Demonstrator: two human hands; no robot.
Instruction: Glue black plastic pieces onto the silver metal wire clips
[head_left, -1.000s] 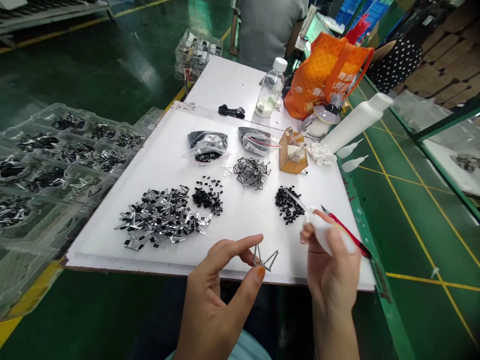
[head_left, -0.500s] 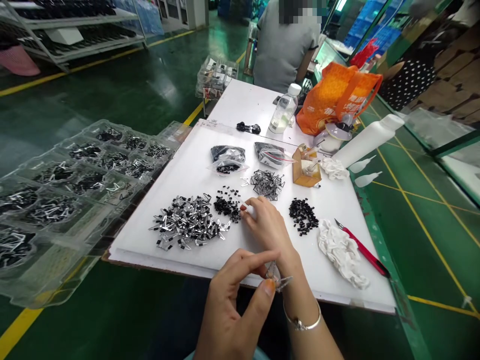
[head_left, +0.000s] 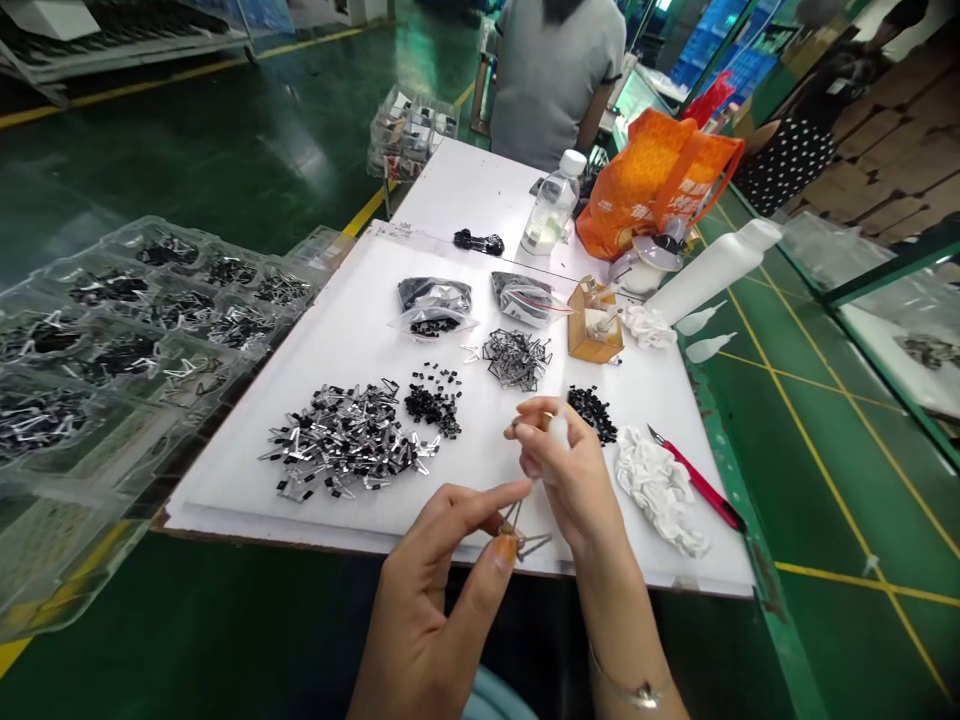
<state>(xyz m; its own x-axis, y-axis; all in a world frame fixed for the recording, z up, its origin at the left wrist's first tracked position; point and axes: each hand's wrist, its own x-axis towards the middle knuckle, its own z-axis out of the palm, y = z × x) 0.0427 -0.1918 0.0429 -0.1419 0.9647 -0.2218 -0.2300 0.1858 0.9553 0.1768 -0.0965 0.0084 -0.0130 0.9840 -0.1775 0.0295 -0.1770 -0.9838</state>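
Silver V-shaped metal clip (head_left: 519,535)

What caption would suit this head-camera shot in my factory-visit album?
The left hand pinches a bent metal clip; the right hand holds a white squeeze bottle over a foam board.
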